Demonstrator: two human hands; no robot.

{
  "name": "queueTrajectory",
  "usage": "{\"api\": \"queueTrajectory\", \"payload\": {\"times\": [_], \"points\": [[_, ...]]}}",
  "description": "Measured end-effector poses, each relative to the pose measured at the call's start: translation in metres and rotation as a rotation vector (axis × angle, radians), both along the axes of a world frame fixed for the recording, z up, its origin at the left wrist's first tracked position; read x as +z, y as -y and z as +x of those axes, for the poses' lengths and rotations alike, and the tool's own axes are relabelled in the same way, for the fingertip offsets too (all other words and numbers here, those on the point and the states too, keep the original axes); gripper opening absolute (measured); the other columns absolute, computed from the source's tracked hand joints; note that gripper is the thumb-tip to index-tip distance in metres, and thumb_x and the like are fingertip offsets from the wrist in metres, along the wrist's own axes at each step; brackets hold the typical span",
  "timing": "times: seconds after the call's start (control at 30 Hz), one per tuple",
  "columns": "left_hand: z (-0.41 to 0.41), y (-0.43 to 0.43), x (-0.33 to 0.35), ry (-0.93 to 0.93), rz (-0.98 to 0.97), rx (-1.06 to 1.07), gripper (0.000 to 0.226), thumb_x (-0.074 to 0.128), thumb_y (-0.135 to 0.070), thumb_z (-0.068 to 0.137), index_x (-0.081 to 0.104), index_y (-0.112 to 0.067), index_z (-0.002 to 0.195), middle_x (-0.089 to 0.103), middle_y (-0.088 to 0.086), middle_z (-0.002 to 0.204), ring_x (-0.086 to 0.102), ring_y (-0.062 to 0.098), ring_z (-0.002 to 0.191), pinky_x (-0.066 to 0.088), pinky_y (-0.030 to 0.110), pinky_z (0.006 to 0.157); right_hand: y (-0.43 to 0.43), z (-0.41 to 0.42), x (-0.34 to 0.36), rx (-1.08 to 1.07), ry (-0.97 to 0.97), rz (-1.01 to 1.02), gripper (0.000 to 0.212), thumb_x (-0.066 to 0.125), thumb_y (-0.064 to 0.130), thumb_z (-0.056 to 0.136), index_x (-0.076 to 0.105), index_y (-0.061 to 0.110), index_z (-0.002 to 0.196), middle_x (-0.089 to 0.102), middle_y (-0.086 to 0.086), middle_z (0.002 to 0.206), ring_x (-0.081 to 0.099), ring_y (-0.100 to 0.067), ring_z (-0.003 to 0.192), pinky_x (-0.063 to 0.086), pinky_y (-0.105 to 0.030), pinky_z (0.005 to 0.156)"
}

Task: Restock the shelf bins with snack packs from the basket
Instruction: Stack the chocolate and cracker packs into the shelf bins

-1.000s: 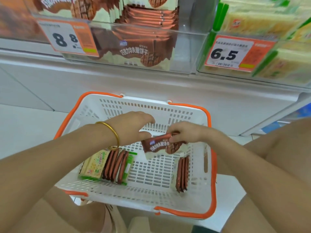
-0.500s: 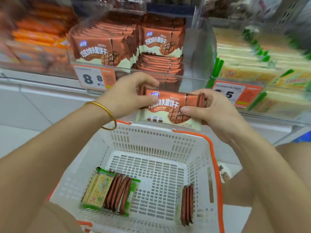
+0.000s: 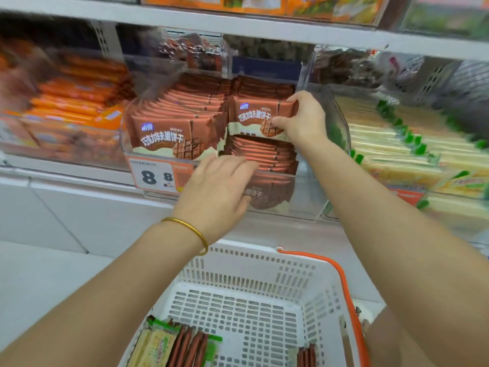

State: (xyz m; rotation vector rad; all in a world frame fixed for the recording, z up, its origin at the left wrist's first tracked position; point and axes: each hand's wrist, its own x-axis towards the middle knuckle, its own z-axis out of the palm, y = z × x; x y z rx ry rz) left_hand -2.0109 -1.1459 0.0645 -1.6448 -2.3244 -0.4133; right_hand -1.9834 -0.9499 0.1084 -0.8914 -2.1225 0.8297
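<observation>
My right hand (image 3: 301, 120) pinches a brown chocolate wafer pack (image 3: 258, 116) upright at the right side of the clear shelf bin (image 3: 304, 192), above a flat stack of the same packs (image 3: 262, 156). My left hand (image 3: 219, 192), with a gold bangle at the wrist, rests with straight fingers on the bin's front edge and holds nothing. Below stands the white basket (image 3: 264, 260) with orange handles. Several brown packs (image 3: 189, 350) and a yellow-green pack (image 3: 156, 350) stand in it at the left, and more brown packs (image 3: 307, 357) at the right.
A row of upright brown packs (image 3: 169, 128) fills the bin's left half behind an 8.8 price tag (image 3: 156, 177). Orange packs (image 3: 76, 102) lie in the bin to the left, yellow-green packs (image 3: 397, 144) to the right. A shelf board (image 3: 238, 25) runs overhead.
Both hands lifted a brown pack out of the basket to the shelf. The right hand carried it into the bin, and the left hand let go and dropped to the bin's front.
</observation>
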Motion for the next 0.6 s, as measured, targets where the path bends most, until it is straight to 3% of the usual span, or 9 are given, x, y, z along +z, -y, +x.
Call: {"api": "queueTrajectory", "payload": {"times": [0.13, 0.23, 0.4, 0.5, 0.6], "points": [[0.001, 0.000, 0.001, -0.007, 0.008, -0.008, 0.052, 0.054, -0.024, 0.071, 0.057, -0.010, 0.121, 0.062, 0.007, 0.115, 0.055, 0.030, 0.111, 0.038, 0.046, 0.099, -0.005, -0.015, -0.004, -0.131, 0.155, 0.095, 0.048, 0.074, 0.030, 0.081, 0.048, 0.014, 0.119, 0.056, -0.006, 0.122, 0.057, -0.026, 0.111, 0.046, -0.038, 0.084], [0.001, 0.000, 0.000, -0.020, 0.014, -0.015, 0.051, 0.056, -0.023, 0.069, 0.059, -0.008, 0.117, 0.063, 0.008, 0.112, 0.057, 0.031, 0.107, 0.041, 0.047, 0.097, -0.004, -0.022, -0.007, -0.163, 0.187, 0.054, 0.058, 0.076, 0.028, 0.079, 0.041, 0.010, 0.122, 0.051, -0.011, 0.126, 0.054, -0.031, 0.115, 0.046, -0.044, 0.088], [0.002, 0.001, 0.000, -0.009, 0.006, -0.015, 0.053, 0.055, -0.020, 0.070, 0.058, -0.006, 0.121, 0.060, 0.012, 0.120, 0.054, 0.034, 0.114, 0.038, 0.049, 0.101, 0.003, -0.014, -0.004, -0.190, 0.193, 0.095, 0.072, 0.080, 0.029, 0.075, 0.032, 0.011, 0.127, 0.045, -0.013, 0.129, 0.051, -0.032, 0.116, 0.045, -0.042, 0.085], [0.009, 0.004, 0.000, -0.037, 0.066, -0.028, 0.051, 0.054, -0.013, 0.073, 0.057, -0.005, 0.123, 0.056, 0.016, 0.127, 0.051, 0.035, 0.119, 0.037, 0.047, 0.104, 0.019, 0.017, 0.006, -0.144, 0.123, 0.203, 0.059, 0.078, 0.024, 0.077, 0.038, 0.012, 0.118, 0.046, -0.011, 0.121, 0.052, -0.029, 0.110, 0.044, -0.037, 0.085], [0.026, 0.011, 0.000, -0.081, 0.141, -0.098, 0.043, 0.053, -0.011, 0.077, 0.059, -0.005, 0.120, 0.056, 0.014, 0.128, 0.050, 0.034, 0.118, 0.035, 0.041, 0.101, 0.049, 0.081, 0.013, 0.009, 0.024, 0.192, 0.034, 0.074, 0.019, 0.080, 0.045, 0.018, 0.098, 0.052, -0.001, 0.093, 0.059, -0.021, 0.085, 0.046, -0.034, 0.069]]}}
